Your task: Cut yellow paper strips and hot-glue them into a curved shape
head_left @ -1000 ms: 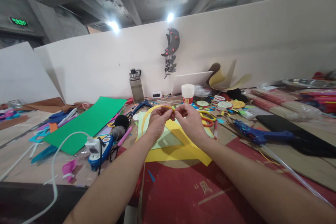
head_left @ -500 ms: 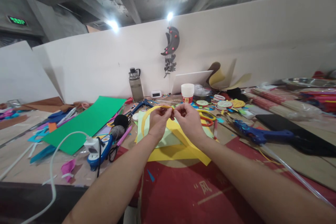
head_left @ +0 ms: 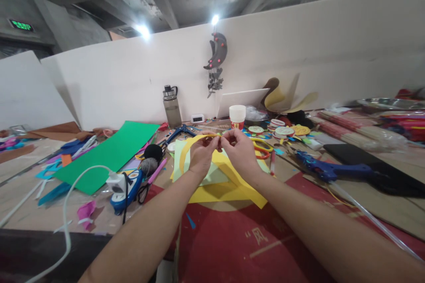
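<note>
Left hand [head_left: 203,154] and right hand [head_left: 239,152] are held up together over the middle of the desk [head_left: 23,194]. Each is closed in a pinch, thumb against fingertips, on the near end of a narrow yellow strip [head_left: 190,145]. From that pinch the strip is carried leftward in an arc and then down, and its far end is left hanging free above the paper below.

Now the surroundings, biggest first. A red mat [head_left: 232,247] is spread under the forearms. A long green sheet [head_left: 109,152] is laid out well to the left. Yellow sheets [head_left: 226,190] are stacked right below the hands, with a pale green sheet [head_left: 212,177] on top of them. A blue glue gun [head_left: 332,170] is seen lying to the right, well apart from both hands. A water bottle [head_left: 171,108] is stood against the back wall, and a paper cup [head_left: 237,116] is set just behind the hands. Scissors [head_left: 262,150] with yellow and orange handles are parked just beside the right hand, touched by nobody.

As for progress, the strip looks already cut free and bent into a curve, so that part can be judged done. No closed loop is formed yet: only one end is gripped. No glue can be made out on the strip, and whether the pinched end is being folded or rolled cannot be told, since it is hidden by the fingertips.
</note>
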`<state>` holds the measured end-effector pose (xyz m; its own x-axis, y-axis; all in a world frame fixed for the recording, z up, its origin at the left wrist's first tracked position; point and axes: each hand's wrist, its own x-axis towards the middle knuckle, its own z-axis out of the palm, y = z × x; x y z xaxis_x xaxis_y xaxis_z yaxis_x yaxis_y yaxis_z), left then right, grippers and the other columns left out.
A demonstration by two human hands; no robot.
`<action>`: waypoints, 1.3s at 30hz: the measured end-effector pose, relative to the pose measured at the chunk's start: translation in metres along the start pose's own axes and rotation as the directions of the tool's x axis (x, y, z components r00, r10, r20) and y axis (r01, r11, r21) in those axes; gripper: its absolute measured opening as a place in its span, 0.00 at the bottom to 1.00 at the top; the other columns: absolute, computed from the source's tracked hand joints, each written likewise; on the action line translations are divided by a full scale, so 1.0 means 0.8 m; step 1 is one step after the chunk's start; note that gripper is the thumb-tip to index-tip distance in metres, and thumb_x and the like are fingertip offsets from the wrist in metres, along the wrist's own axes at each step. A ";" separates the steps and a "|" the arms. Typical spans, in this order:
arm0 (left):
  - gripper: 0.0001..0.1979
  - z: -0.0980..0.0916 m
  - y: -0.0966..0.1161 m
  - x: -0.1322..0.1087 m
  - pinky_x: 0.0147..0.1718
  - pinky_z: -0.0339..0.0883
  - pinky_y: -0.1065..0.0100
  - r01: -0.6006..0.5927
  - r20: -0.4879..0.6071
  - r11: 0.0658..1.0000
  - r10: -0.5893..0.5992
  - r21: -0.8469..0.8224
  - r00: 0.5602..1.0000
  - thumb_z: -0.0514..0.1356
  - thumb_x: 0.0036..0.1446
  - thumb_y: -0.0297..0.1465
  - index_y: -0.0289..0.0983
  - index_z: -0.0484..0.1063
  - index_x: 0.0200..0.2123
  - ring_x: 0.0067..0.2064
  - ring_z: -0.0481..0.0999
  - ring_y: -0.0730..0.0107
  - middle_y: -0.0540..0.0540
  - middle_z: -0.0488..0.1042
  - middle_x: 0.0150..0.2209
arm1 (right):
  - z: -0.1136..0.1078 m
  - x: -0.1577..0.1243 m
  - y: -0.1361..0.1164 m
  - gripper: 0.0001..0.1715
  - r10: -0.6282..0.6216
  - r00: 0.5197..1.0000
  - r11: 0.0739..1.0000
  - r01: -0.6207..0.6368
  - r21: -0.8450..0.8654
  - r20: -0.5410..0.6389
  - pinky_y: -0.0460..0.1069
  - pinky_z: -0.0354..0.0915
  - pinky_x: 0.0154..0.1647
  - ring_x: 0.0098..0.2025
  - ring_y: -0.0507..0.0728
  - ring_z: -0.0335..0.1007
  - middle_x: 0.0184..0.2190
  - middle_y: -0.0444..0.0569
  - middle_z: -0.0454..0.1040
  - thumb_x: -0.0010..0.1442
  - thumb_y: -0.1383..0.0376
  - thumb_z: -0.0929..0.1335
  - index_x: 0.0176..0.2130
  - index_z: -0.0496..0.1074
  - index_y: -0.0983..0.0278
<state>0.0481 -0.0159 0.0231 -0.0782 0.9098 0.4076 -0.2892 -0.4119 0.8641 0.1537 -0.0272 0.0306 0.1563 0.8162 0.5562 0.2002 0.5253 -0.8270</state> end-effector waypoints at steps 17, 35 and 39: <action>0.09 0.004 -0.006 0.000 0.25 0.64 0.73 -0.039 -0.018 0.999 0.039 -0.006 0.999 0.65 0.47 0.34 0.34 0.72 0.29 0.22 0.69 0.77 0.51 0.71 0.22 | -0.001 0.002 0.001 0.05 0.021 1.000 1.000 -0.021 0.014 -0.010 0.50 0.64 0.27 0.24 0.54 0.67 0.22 0.44 0.70 0.52 0.64 0.66 0.26 0.64 0.61; 0.08 0.006 0.002 -0.007 0.30 0.68 0.70 -0.044 0.018 0.998 0.043 0.043 0.999 0.65 0.47 0.34 0.34 0.74 0.28 0.26 0.72 0.75 0.50 0.73 0.23 | -0.007 -0.001 0.007 0.05 -0.100 0.994 0.992 0.096 -0.083 -0.037 0.51 0.64 0.32 0.31 0.56 0.66 0.25 0.46 0.69 0.52 0.64 0.67 0.26 0.65 0.61; 0.10 0.007 0.005 -0.008 0.31 0.67 0.70 -0.043 0.000 0.997 0.043 0.056 0.999 0.66 0.46 0.36 0.35 0.75 0.29 0.26 0.72 0.75 0.50 0.74 0.24 | -0.007 -0.001 0.002 0.06 -0.108 0.992 0.990 0.100 -0.098 -0.072 0.51 0.62 0.31 0.29 0.55 0.64 0.24 0.45 0.68 0.51 0.65 0.67 0.25 0.64 0.60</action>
<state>0.0531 -0.0239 0.0255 -0.0907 0.8911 0.4447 -0.2313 -0.4532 0.8609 0.1594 -0.0282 0.0292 0.2032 0.7354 0.6465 0.3087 0.5785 -0.7550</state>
